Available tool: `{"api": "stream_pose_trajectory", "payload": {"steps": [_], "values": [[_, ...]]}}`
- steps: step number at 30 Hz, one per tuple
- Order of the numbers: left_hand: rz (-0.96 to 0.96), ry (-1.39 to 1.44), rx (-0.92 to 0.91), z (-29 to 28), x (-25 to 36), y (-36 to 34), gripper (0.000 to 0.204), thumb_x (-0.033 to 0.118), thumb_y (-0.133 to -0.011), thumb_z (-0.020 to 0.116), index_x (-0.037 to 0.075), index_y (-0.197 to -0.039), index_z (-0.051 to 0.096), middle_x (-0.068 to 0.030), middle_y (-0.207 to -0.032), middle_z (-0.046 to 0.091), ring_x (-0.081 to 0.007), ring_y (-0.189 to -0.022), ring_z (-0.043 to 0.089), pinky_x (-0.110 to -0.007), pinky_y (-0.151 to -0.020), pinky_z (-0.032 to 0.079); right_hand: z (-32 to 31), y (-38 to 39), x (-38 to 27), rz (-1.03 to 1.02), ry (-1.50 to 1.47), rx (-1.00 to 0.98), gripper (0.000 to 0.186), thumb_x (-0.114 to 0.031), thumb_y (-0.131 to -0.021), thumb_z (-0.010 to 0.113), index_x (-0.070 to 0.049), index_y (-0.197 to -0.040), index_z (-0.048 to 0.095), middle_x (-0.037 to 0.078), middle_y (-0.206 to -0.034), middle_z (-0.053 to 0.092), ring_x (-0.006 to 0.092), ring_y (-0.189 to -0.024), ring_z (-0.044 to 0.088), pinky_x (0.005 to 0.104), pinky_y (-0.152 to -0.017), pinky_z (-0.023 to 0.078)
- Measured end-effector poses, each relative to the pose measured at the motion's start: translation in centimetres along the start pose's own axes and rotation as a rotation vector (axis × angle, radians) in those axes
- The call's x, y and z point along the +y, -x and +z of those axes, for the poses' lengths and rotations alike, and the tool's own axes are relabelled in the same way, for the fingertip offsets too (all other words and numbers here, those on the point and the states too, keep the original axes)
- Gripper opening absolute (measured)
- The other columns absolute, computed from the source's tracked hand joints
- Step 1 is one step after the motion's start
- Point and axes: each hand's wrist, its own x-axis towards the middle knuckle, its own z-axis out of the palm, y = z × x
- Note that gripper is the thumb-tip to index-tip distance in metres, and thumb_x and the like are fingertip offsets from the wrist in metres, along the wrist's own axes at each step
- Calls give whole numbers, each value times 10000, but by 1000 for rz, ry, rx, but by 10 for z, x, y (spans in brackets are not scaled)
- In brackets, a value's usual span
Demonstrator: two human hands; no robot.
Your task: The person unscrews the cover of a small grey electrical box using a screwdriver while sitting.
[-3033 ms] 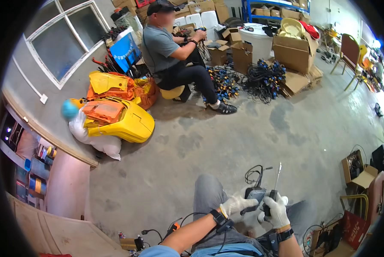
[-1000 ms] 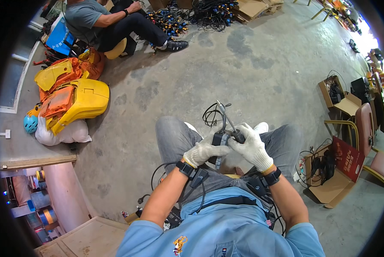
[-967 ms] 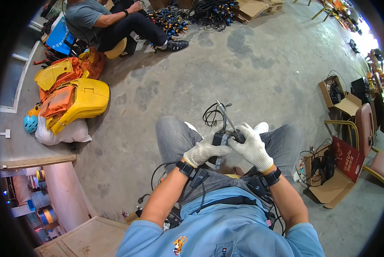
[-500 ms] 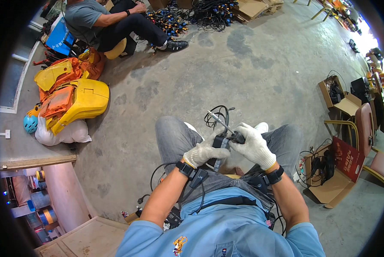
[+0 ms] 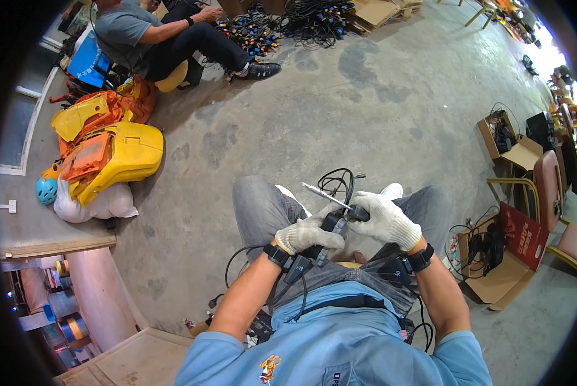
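Note:
Between my knees, my left hand [image 5: 308, 235], in a white knitted glove, is closed around a black and grey box-shaped power adapter [image 5: 332, 222]. The adapter stands tilted, its lower part covered by my fingers and thumb. My right hand [image 5: 386, 219], gloved the same way, is closed on the dark handle of a screwdriver [image 5: 328, 197]. Its metal shaft points up and left, crossing just above the adapter's top end; whether they touch I cannot tell. A black cable [image 5: 340, 180] loops just beyond both hands.
Another person [image 5: 166, 38] sits at the far left near a heap of cables [image 5: 314, 22]. Yellow and orange plastic shells [image 5: 131, 151] lie at left. Open cardboard boxes [image 5: 494, 283] and a chair [image 5: 546, 193] stand at right. A wooden board [image 5: 140, 357] is at lower left.
The adapter has turned and tilted in my left hand. My right hand has shifted slightly right, and the screwdriver's tip has swung left and lower. The cable loop has moved a little.

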Motion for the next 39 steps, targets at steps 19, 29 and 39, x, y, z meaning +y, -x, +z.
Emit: {"api": "stream_pose_trajectory", "payload": {"steps": [19, 29, 39], "values": [[396, -561, 280, 0, 29, 9, 1225, 265, -776, 984, 7, -1724, 253, -167, -1513, 576, -266, -1426, 560, -391, -1215, 445, -15, 17, -49, 557, -596, 213, 363, -286, -947, 760, 2, -1166, 725, 24, -869, 690, 92, -736, 651, 259, -641, 530], [369, -842, 366, 19, 50, 16, 1155, 238, -734, 965, 33, -1693, 356, -216, -1532, 591, -344, -1396, 605, -428, -1200, 473, -3, 9, -34, 516, -904, 91, 296, -201, -962, 751, 41, -1131, 728, 29, -923, 722, 83, -796, 659, 264, -690, 545], [401, -950, 308, 29, 55, 19, 1125, 296, -715, 959, 101, -1682, 417, -205, -1314, 647, -394, -1253, 655, -473, -1106, 519, -1, 16, -18, 450, -1030, 19, 293, -138, -973, 754, 46, -1201, 746, 46, -1070, 763, 87, -914, 681, 254, -790, 560]]}}
